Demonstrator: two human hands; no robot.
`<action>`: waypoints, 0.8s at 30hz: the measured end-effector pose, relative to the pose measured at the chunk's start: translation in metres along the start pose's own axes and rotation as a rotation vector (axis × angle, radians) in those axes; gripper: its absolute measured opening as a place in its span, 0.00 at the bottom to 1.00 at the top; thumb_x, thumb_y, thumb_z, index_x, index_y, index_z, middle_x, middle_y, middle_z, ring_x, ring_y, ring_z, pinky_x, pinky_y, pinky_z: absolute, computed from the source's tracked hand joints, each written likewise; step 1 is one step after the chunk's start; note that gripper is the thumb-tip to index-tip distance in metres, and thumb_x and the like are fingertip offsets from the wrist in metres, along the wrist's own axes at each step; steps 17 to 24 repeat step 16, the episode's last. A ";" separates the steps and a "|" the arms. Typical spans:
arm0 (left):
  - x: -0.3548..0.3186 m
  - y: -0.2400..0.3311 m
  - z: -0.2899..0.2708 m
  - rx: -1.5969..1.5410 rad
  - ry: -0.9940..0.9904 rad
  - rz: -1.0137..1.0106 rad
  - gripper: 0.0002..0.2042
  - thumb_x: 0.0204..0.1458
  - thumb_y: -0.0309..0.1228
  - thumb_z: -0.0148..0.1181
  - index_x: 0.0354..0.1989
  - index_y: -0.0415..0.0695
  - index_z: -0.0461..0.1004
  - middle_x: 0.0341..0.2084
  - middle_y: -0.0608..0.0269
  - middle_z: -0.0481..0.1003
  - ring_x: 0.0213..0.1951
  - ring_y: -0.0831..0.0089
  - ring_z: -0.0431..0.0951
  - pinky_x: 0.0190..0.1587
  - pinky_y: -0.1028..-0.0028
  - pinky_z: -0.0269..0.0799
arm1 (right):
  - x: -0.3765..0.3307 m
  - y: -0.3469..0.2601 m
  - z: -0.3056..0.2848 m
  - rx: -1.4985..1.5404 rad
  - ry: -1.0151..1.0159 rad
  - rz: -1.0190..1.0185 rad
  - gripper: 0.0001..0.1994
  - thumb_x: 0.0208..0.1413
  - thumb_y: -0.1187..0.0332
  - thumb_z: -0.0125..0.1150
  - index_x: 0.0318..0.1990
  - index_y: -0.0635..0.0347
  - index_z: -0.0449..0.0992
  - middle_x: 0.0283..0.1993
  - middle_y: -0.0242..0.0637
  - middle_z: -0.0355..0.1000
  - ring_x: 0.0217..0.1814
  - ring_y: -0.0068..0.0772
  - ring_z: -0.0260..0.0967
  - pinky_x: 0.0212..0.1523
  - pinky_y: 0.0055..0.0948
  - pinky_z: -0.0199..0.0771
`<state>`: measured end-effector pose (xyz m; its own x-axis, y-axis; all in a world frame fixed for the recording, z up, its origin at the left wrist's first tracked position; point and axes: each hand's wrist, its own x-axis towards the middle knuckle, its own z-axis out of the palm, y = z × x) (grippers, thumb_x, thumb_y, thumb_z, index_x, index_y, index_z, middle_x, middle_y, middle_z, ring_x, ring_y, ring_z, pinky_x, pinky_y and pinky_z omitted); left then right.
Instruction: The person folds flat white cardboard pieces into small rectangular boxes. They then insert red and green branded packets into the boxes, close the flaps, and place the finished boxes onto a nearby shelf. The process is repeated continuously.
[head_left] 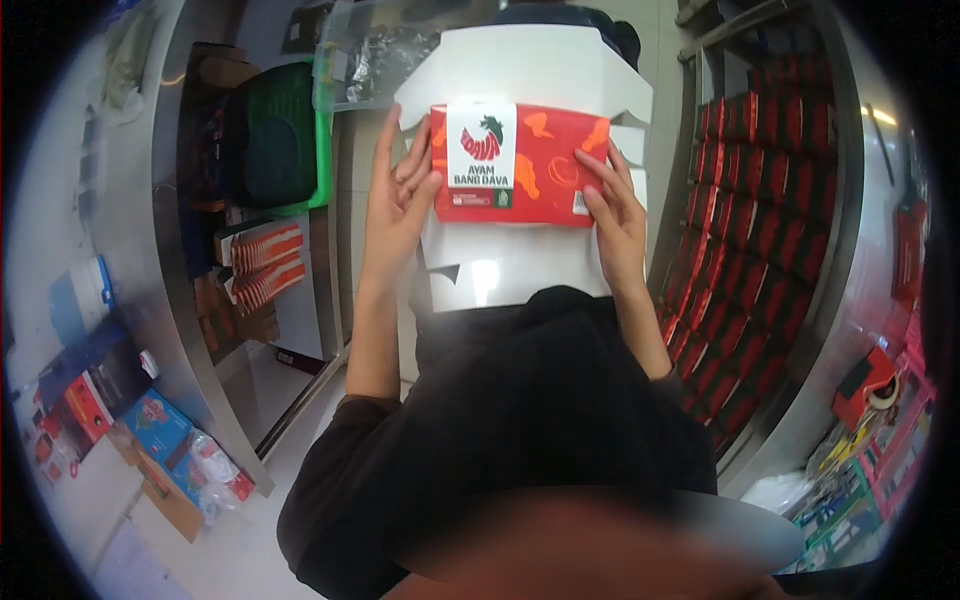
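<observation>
A red cardboard box (545,165) with orange shapes and a white label panel stands in front of me, its printed side facing up toward me. My left hand (393,205) grips its left end, thumb at the edge and index finger stretched up along the white card. At the right end my right hand (622,225) holds it, with thumb and fingers over the printed face. Above the red face spreads a white card flap (530,65) with angled corners; whether it joins the box I cannot tell. A glossy white surface (520,265) lies beneath.
Rows of red and dark packages (745,230) fill a metal rack on the right. On the left are a green crate (322,140), striped red-and-white cartons (268,255) and a clear plastic bin (385,60). A tape dispenser (870,390) sits at far right.
</observation>
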<state>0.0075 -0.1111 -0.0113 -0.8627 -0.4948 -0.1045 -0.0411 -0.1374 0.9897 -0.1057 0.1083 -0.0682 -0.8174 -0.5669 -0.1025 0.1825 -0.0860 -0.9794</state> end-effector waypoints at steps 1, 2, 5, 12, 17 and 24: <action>0.003 -0.009 -0.004 0.016 -0.022 0.011 0.28 0.59 0.17 0.48 0.70 0.42 0.54 0.71 0.52 0.48 0.69 0.61 0.53 0.67 0.67 0.56 | 0.004 0.007 -0.001 0.049 -0.007 -0.029 0.23 0.59 0.74 0.55 0.63 0.60 0.68 0.74 0.47 0.46 0.76 0.44 0.45 0.73 0.40 0.46; 0.004 -0.014 -0.008 0.031 -0.042 0.023 0.30 0.58 0.16 0.48 0.70 0.43 0.53 0.73 0.56 0.43 0.72 0.58 0.45 0.69 0.63 0.53 | 0.006 0.011 -0.003 0.098 -0.015 -0.058 0.24 0.57 0.75 0.58 0.63 0.59 0.69 0.75 0.47 0.45 0.76 0.45 0.45 0.72 0.41 0.47; 0.019 -0.008 -0.011 0.732 -0.248 0.283 0.35 0.52 0.11 0.44 0.71 0.50 0.56 0.74 0.57 0.40 0.73 0.50 0.38 0.72 0.57 0.40 | 0.017 -0.003 -0.014 -0.225 -0.078 -0.173 0.28 0.52 0.74 0.63 0.63 0.54 0.70 0.75 0.48 0.43 0.76 0.48 0.45 0.72 0.44 0.48; 0.051 0.028 0.020 1.423 -0.571 0.528 0.55 0.26 0.46 0.77 0.70 0.60 0.55 0.68 0.54 0.53 0.72 0.52 0.45 0.71 0.43 0.33 | 0.050 -0.046 0.000 -1.293 -0.424 -0.364 0.69 0.18 0.55 0.83 0.74 0.48 0.43 0.74 0.45 0.44 0.78 0.52 0.33 0.69 0.72 0.37; 0.052 0.008 0.018 1.377 -0.556 0.527 0.59 0.23 0.46 0.78 0.72 0.57 0.52 0.66 0.54 0.54 0.71 0.55 0.49 0.71 0.43 0.39 | 0.053 -0.027 0.004 -1.275 -0.388 -0.390 0.69 0.18 0.56 0.83 0.74 0.46 0.43 0.73 0.42 0.44 0.77 0.57 0.35 0.71 0.67 0.39; 0.052 0.008 0.018 1.377 -0.556 0.527 0.59 0.23 0.46 0.78 0.72 0.57 0.52 0.66 0.54 0.54 0.71 0.55 0.49 0.71 0.43 0.39 | 0.053 -0.027 0.004 -1.275 -0.388 -0.390 0.69 0.18 0.56 0.83 0.74 0.46 0.43 0.73 0.42 0.44 0.77 0.57 0.35 0.71 0.67 0.39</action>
